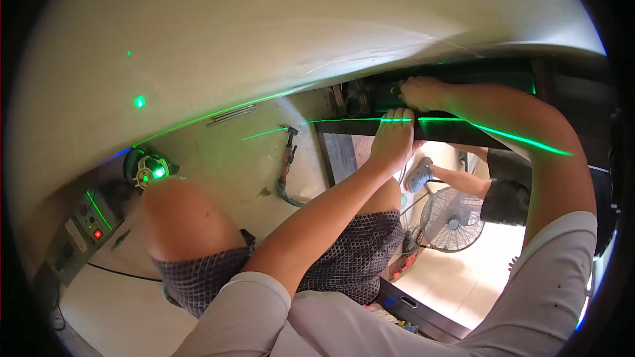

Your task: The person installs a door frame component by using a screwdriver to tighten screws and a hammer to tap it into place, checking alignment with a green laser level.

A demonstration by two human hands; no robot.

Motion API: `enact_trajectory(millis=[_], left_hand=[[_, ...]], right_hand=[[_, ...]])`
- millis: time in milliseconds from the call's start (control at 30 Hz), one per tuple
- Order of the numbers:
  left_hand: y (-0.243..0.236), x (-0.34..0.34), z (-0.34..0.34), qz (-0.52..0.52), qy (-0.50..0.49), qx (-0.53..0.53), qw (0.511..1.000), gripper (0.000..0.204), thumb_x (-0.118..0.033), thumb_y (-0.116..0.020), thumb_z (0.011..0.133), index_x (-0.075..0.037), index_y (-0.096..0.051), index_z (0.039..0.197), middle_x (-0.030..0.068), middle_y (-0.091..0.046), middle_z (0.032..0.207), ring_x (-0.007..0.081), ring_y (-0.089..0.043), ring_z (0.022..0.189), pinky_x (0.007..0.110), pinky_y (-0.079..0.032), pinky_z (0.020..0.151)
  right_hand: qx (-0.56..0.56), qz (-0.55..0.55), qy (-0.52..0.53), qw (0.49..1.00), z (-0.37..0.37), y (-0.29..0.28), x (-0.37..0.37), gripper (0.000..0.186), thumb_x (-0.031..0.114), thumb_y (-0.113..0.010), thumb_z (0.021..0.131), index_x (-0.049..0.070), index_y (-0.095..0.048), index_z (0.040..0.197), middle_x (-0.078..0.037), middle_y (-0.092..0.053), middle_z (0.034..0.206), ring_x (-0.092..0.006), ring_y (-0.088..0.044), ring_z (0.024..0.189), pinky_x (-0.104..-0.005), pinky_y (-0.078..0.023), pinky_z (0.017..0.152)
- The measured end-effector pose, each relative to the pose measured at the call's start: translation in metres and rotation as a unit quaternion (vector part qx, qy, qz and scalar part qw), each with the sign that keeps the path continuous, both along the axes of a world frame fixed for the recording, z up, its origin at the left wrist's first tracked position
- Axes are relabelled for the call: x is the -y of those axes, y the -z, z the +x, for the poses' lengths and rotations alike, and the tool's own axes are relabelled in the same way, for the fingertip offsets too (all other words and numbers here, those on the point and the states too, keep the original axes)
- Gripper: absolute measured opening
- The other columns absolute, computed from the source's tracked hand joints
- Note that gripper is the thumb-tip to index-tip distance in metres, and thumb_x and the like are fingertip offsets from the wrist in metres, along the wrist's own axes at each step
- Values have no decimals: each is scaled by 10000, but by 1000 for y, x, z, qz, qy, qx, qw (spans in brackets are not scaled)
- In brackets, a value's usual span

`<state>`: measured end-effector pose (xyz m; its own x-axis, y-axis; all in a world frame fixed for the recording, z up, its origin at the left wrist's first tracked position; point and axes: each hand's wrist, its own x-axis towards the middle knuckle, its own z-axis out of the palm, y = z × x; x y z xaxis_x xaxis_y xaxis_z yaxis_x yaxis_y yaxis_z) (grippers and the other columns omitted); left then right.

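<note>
My left hand (393, 135) has its fingers bent over the edge of a long dark beam (456, 131). Farther back, my right hand (420, 92) reaches into the dark recess above the beam, fingers curled on something small and dark that I cannot make out. A bright green laser line runs along the beam, over my left fingers and across my right forearm. Below and left of my hands, a tool with a reddish handle and a hose (286, 158) lies on the pale floor. A laser level (149, 168) glows green at the left, beside my bare knee.
A box with a red lit switch (89, 225) and cables sit at far left. Through the opening at right are a standing fan (452, 221), a co-worker's leg with blue clog (419, 175) and red power tools (403, 264). A pale wall (278, 26) fills the upper view.
</note>
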<state>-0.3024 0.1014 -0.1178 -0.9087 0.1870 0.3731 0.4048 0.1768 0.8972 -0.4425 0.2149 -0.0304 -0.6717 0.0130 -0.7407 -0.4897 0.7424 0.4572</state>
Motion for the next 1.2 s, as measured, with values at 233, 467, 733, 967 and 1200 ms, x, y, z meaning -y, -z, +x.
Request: enact_trajectory(millis=[233,467,733,967,1200], left_hand=[[2,0,7,0,1,4,1000,569,-262,-907,774,49,-590,1129,207,-631,1110,377,-607,1096,465,-497,980],[4,-4,9,-7,-17,-4,1000,584,-318,-890,787,22,-597,1161,180,-648,1107,354,-621,1091,449,-502,989],[7,3,8,4,13,24,1000,567,-319,-885,799,39,-599,1134,203,-655,1133,367,-621,1104,449,-513,975],[7,3,5,-24,11,17,999,573,-315,-895,789,49,-603,1121,210,-662,1117,365,-629,1095,447,-514,971],[7,1,10,-16,3,6,1000,601,-316,-904,774,51,-590,1131,192,-658,1105,356,-626,1083,449,-521,947]], right_hand=[[9,28,-8,1000,0,-1,2,410,308,-618,1014,5,-707,1275,-249,-764,1166,-414,-756,1046,-532,-606,896],[43,46,-63,996,-18,3,-8,365,309,-650,997,-23,-765,1096,-263,-769,1094,-419,-754,1018,-536,-603,877],[35,18,94,995,1,20,-17,412,282,-587,1040,-41,-643,1289,-270,-765,1010,-429,-760,920,-538,-601,785],[43,42,65,996,-5,7,-11,496,382,-567,1069,-30,-611,1343,-263,-760,1038,-421,-756,950,-543,-599,805],[28,54,-26,998,-3,22,-40,517,389,-587,1054,-30,-599,1357,-295,-736,1163,-442,-735,1054,-559,-582,892]])
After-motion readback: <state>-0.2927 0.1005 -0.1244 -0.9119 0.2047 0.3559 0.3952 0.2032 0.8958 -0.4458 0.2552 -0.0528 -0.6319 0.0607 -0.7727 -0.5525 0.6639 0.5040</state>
